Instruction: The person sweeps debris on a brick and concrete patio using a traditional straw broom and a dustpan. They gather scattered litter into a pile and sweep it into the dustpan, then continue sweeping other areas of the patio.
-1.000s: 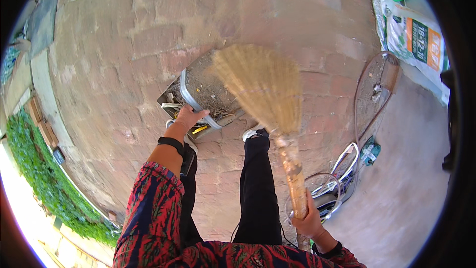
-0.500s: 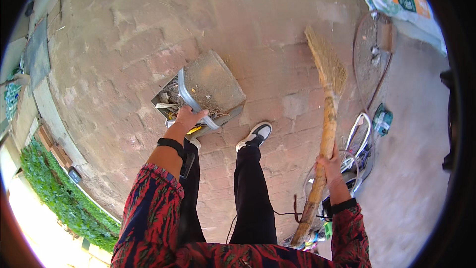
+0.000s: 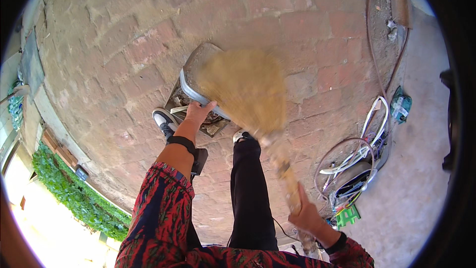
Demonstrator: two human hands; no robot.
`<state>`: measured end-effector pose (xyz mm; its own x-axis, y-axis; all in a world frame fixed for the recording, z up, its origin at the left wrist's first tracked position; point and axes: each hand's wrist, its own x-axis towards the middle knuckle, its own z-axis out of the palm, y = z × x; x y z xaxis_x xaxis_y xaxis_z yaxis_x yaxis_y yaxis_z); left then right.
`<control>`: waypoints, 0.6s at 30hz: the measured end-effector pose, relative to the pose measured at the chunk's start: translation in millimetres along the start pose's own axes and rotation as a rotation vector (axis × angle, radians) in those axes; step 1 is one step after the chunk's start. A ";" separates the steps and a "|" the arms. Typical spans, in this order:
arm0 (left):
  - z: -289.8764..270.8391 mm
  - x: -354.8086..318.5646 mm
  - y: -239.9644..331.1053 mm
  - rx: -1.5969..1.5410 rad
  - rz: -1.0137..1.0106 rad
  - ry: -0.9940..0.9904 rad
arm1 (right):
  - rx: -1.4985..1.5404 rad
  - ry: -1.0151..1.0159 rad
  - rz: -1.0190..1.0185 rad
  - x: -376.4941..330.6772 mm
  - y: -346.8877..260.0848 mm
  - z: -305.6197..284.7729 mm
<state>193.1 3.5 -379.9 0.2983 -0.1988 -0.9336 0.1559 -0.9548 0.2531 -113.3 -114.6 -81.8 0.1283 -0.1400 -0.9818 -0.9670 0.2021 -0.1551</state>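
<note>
Gripping fingers point(image 3: 206, 106) — dustpan point(image 3: 196, 77) rim

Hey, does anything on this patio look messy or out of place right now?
Yes. A tangle of hoses and cables lies loose on the brick floor at the right, beside a small green stool. The dustpan holds debris.

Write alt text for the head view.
Seen from above, a person's right hand grips a straw broom, motion-blurred over a grey dustpan that the left hand holds by its edge above red brick paving. Coiled hoses and cables lie at right.
</note>
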 end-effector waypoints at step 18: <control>-24.8 -33.3 87.8 0.077 0.161 -0.082 | 0.682 0.453 0.033 -15.3 86.5 -23.3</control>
<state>220.2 -68.3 -320.3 0.2353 -0.3651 -0.9007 0.0388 -0.9225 0.3841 -204.0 -117.5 -77.6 -0.1409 -0.4724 -0.8701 -0.6039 0.7374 -0.3025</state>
